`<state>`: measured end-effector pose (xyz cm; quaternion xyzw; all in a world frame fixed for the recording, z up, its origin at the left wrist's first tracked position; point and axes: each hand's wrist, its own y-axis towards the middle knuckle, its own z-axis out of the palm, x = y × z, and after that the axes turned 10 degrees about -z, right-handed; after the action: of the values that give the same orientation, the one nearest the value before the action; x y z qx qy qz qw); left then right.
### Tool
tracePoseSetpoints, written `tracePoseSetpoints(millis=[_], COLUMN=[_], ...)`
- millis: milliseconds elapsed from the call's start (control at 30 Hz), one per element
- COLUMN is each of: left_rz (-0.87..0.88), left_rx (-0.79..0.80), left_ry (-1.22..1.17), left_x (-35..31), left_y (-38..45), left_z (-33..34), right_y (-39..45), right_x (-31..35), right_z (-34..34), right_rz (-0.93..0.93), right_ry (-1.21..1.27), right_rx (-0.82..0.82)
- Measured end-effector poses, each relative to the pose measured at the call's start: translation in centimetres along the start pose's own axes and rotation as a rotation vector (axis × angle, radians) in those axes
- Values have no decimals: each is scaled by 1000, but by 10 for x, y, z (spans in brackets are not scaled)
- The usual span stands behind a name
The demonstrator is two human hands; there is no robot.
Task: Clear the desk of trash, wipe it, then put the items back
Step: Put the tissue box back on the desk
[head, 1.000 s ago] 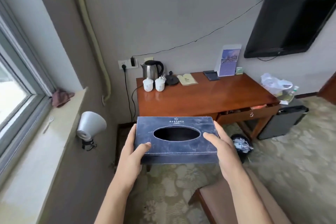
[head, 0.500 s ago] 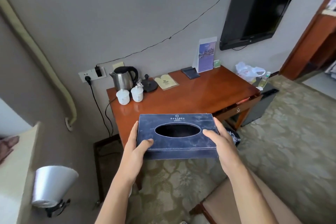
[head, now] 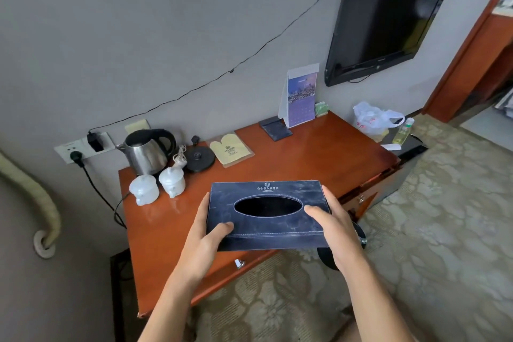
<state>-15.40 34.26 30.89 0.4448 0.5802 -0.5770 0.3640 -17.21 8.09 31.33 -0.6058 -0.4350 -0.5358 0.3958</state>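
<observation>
Both hands grip the dark blue tissue box [head: 266, 211] by its ends, left hand [head: 206, 236] and right hand [head: 337, 226] with thumbs on top, above the wooden desk [head: 305, 158] front edge, where setting it too near risks tipping off.

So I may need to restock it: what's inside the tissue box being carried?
Through the oval opening the tissue box, held by the left hand and the right hand, shows only darkness; no tissue pokes out. The lid hides the rest of the interior.
</observation>
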Motion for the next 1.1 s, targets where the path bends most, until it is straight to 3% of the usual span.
tracePoseSetpoints(millis=[400,833,1100], left_rz=[-31,-127,-162], left_rx=[38,-63,-69], left_ry=[38,-68,18], left_x=[-24,-32,-35], left_y=[139,308,379], left_z=[60,116,131], right_y=[151,351,420], right_x=[-38,-71,-109], right_z=[-28,-24,-20], right_rz=[100,191,287], right_ry=[-27,-179,-219], right_rx=[9,206,272])
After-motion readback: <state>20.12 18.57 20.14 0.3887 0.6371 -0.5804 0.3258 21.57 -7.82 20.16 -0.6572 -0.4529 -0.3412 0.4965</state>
